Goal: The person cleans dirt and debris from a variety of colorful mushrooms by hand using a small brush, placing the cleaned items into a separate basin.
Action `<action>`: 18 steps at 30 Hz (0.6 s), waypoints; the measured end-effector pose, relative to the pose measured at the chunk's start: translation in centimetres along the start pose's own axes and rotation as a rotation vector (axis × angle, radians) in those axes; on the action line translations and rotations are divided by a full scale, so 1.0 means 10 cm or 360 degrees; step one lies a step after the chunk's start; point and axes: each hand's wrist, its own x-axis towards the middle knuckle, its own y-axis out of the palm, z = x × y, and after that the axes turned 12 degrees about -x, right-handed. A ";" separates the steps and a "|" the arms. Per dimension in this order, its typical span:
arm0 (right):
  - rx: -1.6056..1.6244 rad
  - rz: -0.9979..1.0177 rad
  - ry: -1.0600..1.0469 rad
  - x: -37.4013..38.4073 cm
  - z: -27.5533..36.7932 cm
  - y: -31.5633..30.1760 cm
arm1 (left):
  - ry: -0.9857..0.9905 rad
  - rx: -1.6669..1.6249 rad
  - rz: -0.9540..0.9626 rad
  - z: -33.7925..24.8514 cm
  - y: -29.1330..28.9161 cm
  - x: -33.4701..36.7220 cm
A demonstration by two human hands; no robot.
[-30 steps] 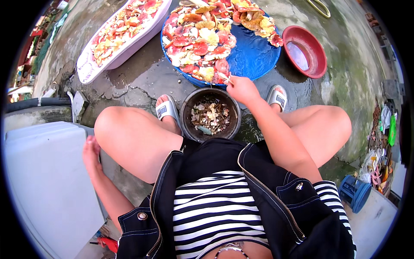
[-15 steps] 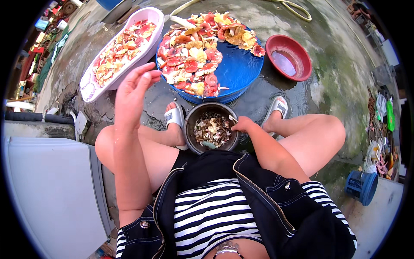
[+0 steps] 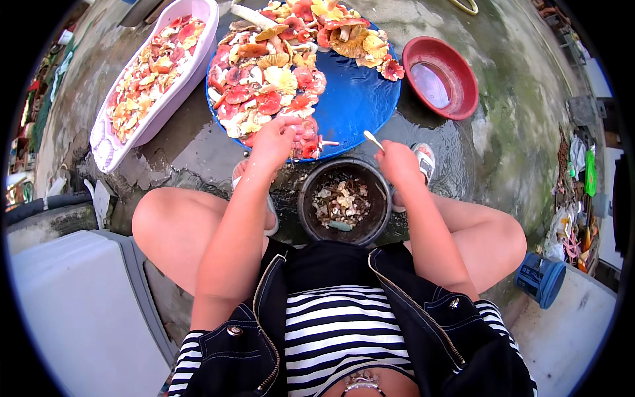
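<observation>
My left hand [image 3: 273, 142] is over the near edge of a round blue tub top [image 3: 360, 99], its bent fingers slightly apart beside red-capped mushrooms [image 3: 268, 102]. Nothing shows between those fingers. My right hand [image 3: 399, 162] is closed round a thin cream-coloured stick-like tool [image 3: 373, 139] with a rounded end; its exact kind is unclear. Between my feet a dark round basin [image 3: 309, 215] holds brown and pale mushroom scraps [image 3: 340, 200]. Red and yellow mushrooms cover the left and far parts of the blue top.
A pink oblong tub [image 3: 177, 86] with many mushrooms stands at the far left. Right of the blue top is a red basin [image 3: 466, 79] with some liquid. A blue bucket [image 3: 541, 281] sits at lower right, a pale grey box-like thing [image 3: 73, 298] at lower left. The concrete is wet.
My left hand has come from beside the pink tub to the mushrooms on the blue top. My right hand, still holding the tool, has risen from the dark basin's rim. The view has shifted.
</observation>
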 end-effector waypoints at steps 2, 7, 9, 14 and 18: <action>0.0296 -0.0447 -0.0376 0.21 0.17 0.14 | -0.0271 -0.0024 0.0198 0.08 0.17 0.14; 0.0346 0.0003 -0.0358 0.57 0.65 0.21 | -0.0768 -0.0207 0.0367 0.48 0.40 0.23; 0.0732 0.0043 -0.0198 0.74 0.51 0.34 | -0.0756 -0.0515 0.0242 0.57 0.63 0.25; 0.1432 0.0211 0.0017 0.91 0.38 0.53 | -0.0740 -0.0912 0.0161 0.69 0.97 0.79; 0.0800 -0.0106 0.0044 0.90 0.22 0.45 | -0.0544 -0.0747 0.0085 0.86 1.18 1.15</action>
